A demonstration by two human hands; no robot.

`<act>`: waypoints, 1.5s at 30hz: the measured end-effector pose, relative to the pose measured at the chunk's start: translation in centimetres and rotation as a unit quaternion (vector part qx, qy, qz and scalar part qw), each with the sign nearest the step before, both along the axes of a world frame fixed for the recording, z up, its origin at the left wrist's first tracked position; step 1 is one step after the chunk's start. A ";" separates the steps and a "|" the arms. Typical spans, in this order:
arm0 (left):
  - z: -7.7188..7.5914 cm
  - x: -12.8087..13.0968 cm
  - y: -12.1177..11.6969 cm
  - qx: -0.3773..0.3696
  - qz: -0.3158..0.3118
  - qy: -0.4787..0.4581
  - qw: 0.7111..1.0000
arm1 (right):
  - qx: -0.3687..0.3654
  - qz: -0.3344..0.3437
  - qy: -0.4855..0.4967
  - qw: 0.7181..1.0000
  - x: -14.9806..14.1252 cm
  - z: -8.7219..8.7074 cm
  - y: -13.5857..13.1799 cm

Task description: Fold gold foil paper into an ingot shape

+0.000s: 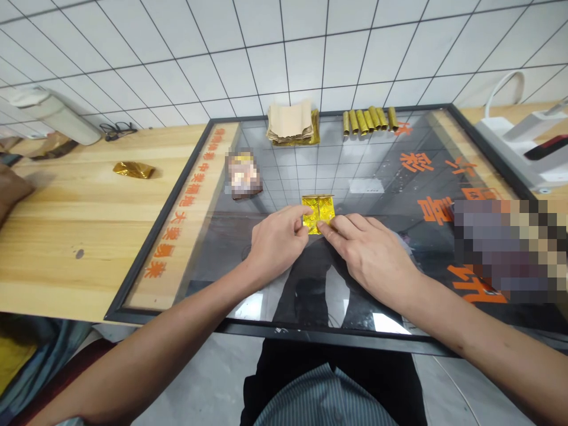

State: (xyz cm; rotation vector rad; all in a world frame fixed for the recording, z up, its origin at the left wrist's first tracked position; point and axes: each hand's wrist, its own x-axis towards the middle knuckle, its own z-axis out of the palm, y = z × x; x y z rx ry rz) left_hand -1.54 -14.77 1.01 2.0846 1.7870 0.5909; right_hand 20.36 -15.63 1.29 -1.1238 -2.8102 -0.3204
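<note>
While the foil (326, 208) is pressed by the right hand (370, 248), fingers together, and touched by the curled left hand (277, 239), its grip unclear, paper (290, 121) and rolls (364, 122) are ranged near the counter's (84, 219) far edge.

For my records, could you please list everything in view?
Foil sheet: one, gold, between hands
Paper stack: one, tan and gold, far edge
Rolls: seven, gold, right of stack
Framed panel: one, black, on table
Foil packet: one, gold, table's left
Bottle: one, white, far left
Glasses: one, black, beside bottle
Power strip: one, white, far right
Blurred items: two, unclear, panel's sides
Table: one, wooden, under panel
Wall: one, white, behind
Cloth: some, blue, lower left
Left hand, right hand: one each, at foil
</note>
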 end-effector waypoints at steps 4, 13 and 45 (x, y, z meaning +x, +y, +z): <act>0.0 -0.7 -1.5 0.110 -0.091 0.066 0.988 | -0.005 -0.003 0.010 1.000 0.0 0.0 0.0; 0.2 -0.9 -3.3 0.190 -0.203 0.275 0.920 | -0.006 0.000 0.017 1.000 -0.1 0.0 0.0; 0.5 -2.5 -2.8 0.197 -0.256 0.256 0.911 | -0.002 0.001 0.015 1.000 -0.4 -0.3 -0.2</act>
